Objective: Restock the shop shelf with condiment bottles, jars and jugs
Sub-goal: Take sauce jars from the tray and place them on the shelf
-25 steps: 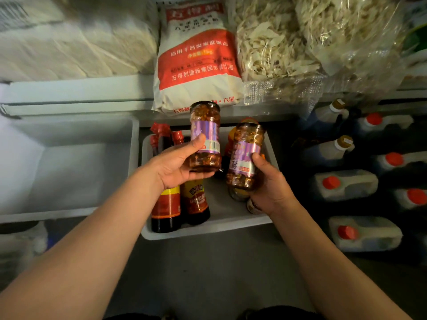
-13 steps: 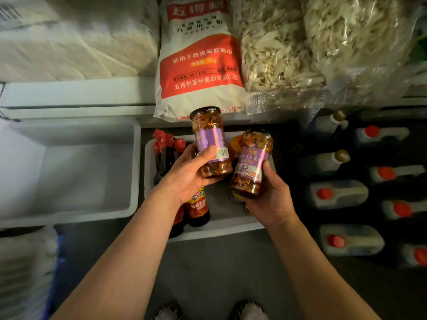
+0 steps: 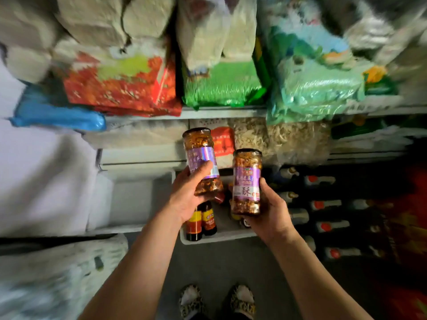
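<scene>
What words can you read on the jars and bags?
"酥": on the purple label of the right jar, held by the right hand.
Left jar, held by the left hand: label text blurred.
Brown bottles in the white bin: labels too small.
Shelf bags: print blurred.

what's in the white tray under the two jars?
In the white tray: two dark bottles with red and yellow labels, upright at its left front. The left hand and right hand, each holding a purple-label jar, cover the middle; what lies there can't be made out.
</scene>
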Tool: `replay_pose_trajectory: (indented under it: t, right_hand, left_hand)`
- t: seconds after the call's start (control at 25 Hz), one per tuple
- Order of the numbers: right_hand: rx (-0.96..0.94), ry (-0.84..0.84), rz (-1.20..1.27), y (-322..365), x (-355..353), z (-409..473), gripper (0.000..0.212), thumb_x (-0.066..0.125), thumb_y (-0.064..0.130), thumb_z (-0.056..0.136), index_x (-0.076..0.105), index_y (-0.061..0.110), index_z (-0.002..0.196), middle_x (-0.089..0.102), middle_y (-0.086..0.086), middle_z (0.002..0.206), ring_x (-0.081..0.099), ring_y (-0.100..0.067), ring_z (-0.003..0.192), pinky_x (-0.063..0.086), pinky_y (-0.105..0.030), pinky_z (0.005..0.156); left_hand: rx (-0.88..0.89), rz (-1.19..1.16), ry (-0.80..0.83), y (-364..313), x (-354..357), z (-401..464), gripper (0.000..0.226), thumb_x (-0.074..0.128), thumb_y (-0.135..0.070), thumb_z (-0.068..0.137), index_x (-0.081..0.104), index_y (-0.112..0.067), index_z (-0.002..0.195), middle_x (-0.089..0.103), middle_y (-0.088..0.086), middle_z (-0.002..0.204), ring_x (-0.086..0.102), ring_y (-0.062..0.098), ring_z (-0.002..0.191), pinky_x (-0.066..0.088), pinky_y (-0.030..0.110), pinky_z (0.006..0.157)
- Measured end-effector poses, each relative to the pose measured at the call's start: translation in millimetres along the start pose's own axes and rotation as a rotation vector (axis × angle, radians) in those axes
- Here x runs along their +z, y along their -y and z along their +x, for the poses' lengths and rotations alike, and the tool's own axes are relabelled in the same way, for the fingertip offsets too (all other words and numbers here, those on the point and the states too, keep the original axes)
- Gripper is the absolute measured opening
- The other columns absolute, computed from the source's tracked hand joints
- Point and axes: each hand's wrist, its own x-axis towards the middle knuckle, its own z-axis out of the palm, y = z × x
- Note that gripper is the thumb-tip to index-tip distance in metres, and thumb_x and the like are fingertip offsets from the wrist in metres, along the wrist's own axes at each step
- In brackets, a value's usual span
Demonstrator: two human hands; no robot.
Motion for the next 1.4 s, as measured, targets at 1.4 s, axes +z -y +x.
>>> replay_pose_trajectory:
  t: [1.4]
  right_hand:
    - [-0.614, 0.548, -0.305, 388, 286, -49, 0.049, 0.066, 0.014, 0.08, 0.058, -0.001, 0.127, 0.066, -0.018, 0.106, 0.062, -0.034, 0.1, 0.048, -0.052, 0.096]
  left_hand:
    - [0.806, 0.454, -0.513, -456, 180, -28, 0.081, 0.09, -0.019, 0.065, 0.048, -0.02, 0.134, 0.063, 0.003, 0.127, 0.059, 0.024, 0.11, 0.047, 0.036, 0.095]
